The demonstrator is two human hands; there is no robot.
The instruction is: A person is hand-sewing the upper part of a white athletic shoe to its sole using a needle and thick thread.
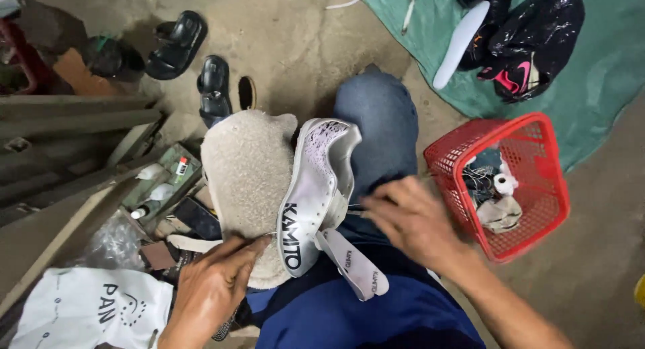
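Two hands, left (211, 285) and right (410, 221), at one white shoe (312, 194).

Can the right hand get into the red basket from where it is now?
Probably yes. The right hand hovers beside the white shoe on the lap, and the red basket stands just to its right, open-topped, with nothing between them.

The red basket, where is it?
In the head view, the red basket sits on the floor at the right, just beyond the right hand and partly on the green mat.
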